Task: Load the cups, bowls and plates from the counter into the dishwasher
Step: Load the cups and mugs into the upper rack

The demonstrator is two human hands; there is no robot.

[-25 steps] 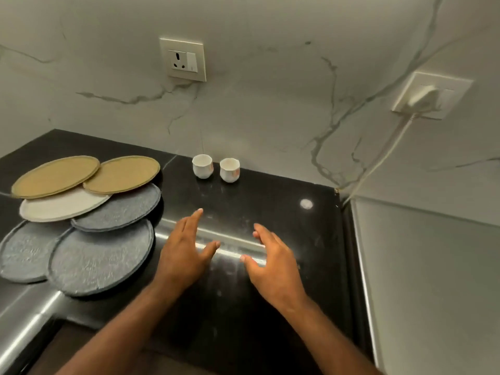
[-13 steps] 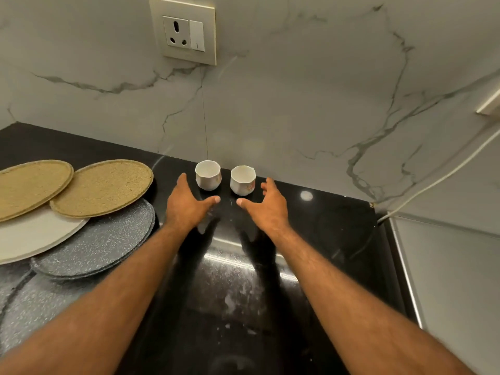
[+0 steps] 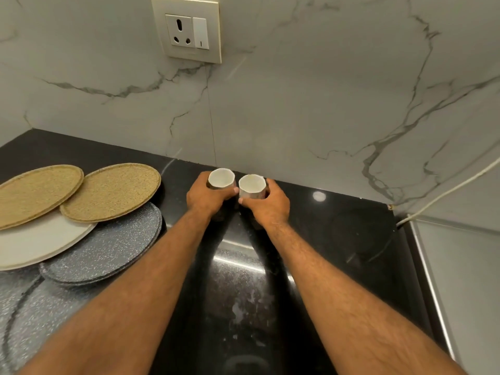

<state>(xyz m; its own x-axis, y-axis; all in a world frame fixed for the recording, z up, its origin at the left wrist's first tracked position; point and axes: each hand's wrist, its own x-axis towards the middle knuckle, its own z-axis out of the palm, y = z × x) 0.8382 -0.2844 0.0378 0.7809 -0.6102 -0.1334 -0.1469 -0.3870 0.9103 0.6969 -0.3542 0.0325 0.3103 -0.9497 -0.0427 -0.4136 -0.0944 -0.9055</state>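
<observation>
Two small white cups stand side by side at the back of the black counter (image 3: 338,239), close to the marble wall. My left hand (image 3: 207,197) grips the left cup (image 3: 221,178), fingers wrapped round its side. My right hand (image 3: 266,205) grips the right cup (image 3: 252,185) the same way. Both cups are upright with their open mouths showing. On the left lie overlapping plates: two tan plates (image 3: 113,192), a white plate (image 3: 40,242) and several speckled grey plates (image 3: 108,247).
A wall socket with a switch (image 3: 187,32) is above the cups. A white cable (image 3: 446,193) runs down the wall at the right to the counter's corner. A steel-edged pale surface (image 3: 465,280) borders the counter on the right.
Both hands reached forward from the middle of the counter to the cups and closed around them. The camera has moved closer to the wall.
</observation>
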